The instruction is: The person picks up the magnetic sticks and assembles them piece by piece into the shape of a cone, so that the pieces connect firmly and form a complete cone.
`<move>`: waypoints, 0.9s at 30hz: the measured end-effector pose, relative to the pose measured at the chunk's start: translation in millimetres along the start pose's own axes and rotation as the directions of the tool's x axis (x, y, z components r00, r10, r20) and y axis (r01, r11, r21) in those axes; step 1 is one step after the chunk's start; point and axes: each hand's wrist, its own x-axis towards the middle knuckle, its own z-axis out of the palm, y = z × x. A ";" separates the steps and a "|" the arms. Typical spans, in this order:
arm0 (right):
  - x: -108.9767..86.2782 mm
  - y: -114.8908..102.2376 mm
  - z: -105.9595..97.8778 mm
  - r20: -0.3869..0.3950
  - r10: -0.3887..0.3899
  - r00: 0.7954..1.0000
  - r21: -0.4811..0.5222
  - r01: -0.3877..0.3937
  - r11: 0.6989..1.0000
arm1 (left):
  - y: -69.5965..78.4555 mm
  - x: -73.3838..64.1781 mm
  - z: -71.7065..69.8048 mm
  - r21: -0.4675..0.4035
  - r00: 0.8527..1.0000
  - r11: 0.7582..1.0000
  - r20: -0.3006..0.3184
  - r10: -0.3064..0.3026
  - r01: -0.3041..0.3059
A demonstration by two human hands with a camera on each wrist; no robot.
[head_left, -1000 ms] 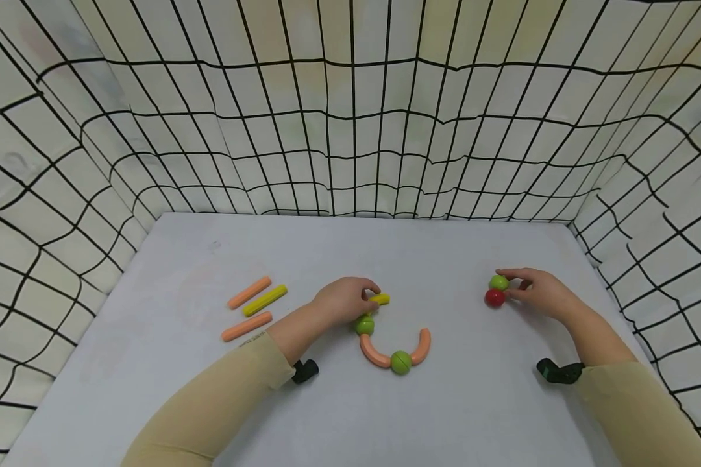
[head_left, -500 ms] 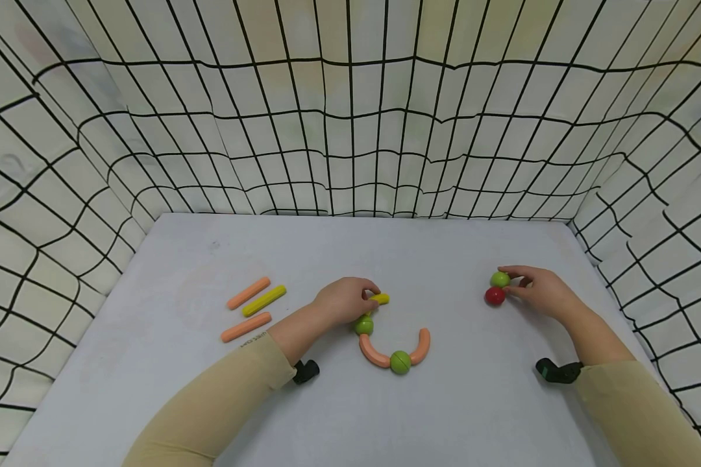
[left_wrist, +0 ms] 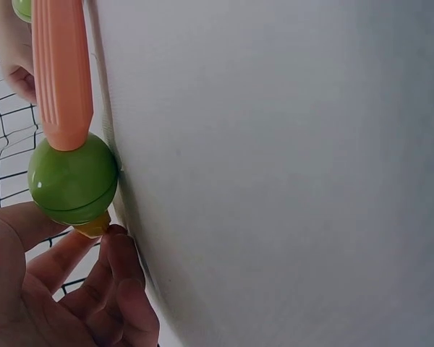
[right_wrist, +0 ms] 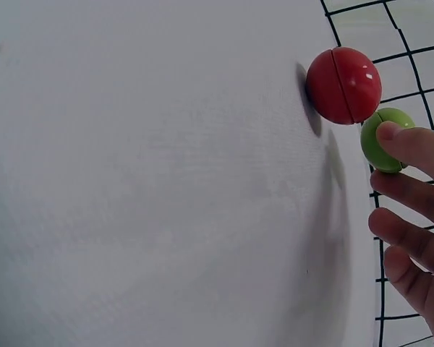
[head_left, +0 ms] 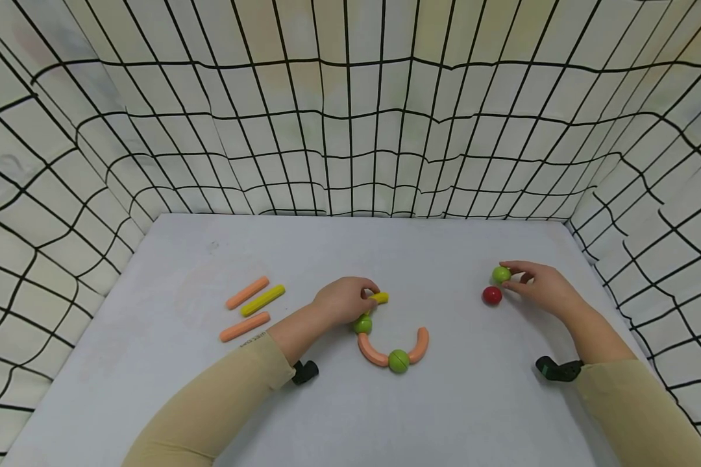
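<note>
My left hand pinches a yellow curved toy piece, mostly hidden by the fingers. Its near end meets a green ball, joined in turn to an orange curved piece. Another green ball links that to a second orange curved piece, making a half-ring chain. Over on the right, my right hand holds a separate green ball between thumb and fingers. A red ball with a seam round it sits just on the near side of this green ball.
Two straight orange sticks and a yellow stick lie left of the left hand on the white table. Black netting encloses the table at the back and sides. A black wrist device sits by the right sleeve.
My right hand has moved the green ball slightly away from me and to the right, apart from the red ball. The left hand keeps its grip in the same place.
</note>
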 end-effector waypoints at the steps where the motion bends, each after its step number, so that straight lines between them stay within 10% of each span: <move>1: 0.3 -1.1 -0.3 -0.001 -0.002 1.000 -0.001 0.002 1.000 | -0.1 0.0 -0.1 -0.002 1.000 1.000 -0.002 0.000 0.000; 27: 10.0 -65.5 25.2 0.009 -0.156 0.988 0.050 0.156 0.987 | -0.7 0.0 -1.3 -0.034 1.000 0.999 0.013 0.016 -0.015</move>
